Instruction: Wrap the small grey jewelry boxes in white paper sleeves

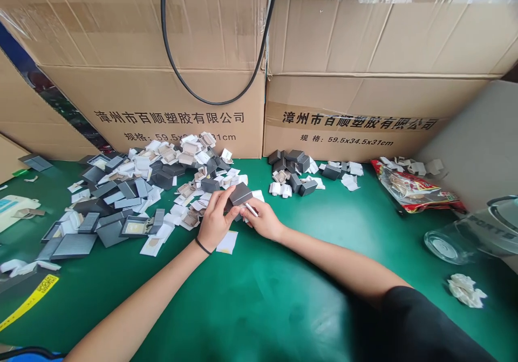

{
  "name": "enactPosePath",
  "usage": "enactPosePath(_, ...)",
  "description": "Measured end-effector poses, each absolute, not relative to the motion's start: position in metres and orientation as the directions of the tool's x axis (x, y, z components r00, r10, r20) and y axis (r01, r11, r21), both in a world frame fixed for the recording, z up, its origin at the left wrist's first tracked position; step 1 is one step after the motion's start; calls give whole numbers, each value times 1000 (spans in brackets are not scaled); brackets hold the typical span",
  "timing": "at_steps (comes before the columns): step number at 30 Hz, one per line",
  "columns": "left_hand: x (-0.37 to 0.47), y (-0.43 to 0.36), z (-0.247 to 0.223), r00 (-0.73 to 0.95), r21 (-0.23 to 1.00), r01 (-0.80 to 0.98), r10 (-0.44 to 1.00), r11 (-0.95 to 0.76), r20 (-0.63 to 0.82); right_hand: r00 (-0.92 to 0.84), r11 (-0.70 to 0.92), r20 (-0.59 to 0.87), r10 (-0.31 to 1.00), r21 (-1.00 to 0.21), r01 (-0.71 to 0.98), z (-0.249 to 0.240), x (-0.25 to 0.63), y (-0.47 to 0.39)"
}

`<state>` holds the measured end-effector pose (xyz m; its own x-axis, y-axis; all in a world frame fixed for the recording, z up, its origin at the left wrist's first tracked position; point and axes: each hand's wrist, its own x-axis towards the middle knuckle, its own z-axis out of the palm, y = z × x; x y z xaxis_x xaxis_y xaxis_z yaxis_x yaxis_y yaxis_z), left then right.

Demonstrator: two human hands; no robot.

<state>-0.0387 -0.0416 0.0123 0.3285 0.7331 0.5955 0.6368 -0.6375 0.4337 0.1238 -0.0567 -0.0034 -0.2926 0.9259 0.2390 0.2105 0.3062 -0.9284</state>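
A small dark grey box [241, 194] is held above the green table, at the middle of the view. My left hand [216, 219] grips it from the left with fingers and thumb. From the right, my right hand [263, 219] closes round a thin white stick-like tool [251, 209], whose tip points toward the box. Whether the right fingers also touch the box I cannot tell. White paper pieces [258, 195] show just behind the hands. Under my left wrist lies a flat white card [227, 241] on the table.
A large heap of grey boxes and white inserts [133, 189] spreads to the left. A smaller pile [293, 170] stands behind, right of centre. Further right are a red food packet [416, 186], a clear bottle [473, 232] and crumpled tissue [467, 291]. Cardboard cartons [182, 97] wall the back; a black cable [220, 103] hangs there.
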Motion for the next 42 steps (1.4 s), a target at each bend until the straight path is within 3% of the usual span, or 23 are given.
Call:
enactPosePath(3,-11,-22,23,367,357,648,686,-673,629,-145,359,329,933,-860,363,12,145,-39)
enactPosePath(6,36,0,39,388,263,702,665,-662,638,182,201,363,914,-795,573,28,180,-16)
enactPosePath(10,104,21,51,369,260,756,719,-601,589,303,58,486,819,-597,800,30,228,4)
enactPosePath(16,143,32,28,390,331,813,870,-480,302,132,13,512,849,-269,963,7,250,3)
enactPosePath(21,106,23,19,445,271,806,840,-527,310,30,53,571,821,-128,990,16,234,-9)
enactPosePath(24,56,14,21,506,133,810,795,-572,335,-161,230,602,782,-39,972,22,203,-29)
enactPosePath(26,17,6,21,485,45,849,810,-527,331,-341,426,554,759,-26,905,18,174,-47)
enactPosePath(30,-52,-13,17,392,-98,918,834,-385,389,-593,681,381,709,-152,716,-1,123,-72)
enactPosePath(32,-73,-20,13,351,-134,936,825,-326,443,-632,703,323,705,-197,683,-10,111,-71)
enactPosePath(35,-86,-22,4,310,-84,950,887,-300,342,-605,676,313,732,-223,702,-14,106,-55)
enactPosePath(37,-88,-17,-1,328,-64,944,898,-324,293,-571,652,332,751,-232,722,-15,106,-42)
enactPosePath(42,-91,-6,-8,411,29,891,834,-452,367,-520,623,364,773,-277,731,-15,106,-28)
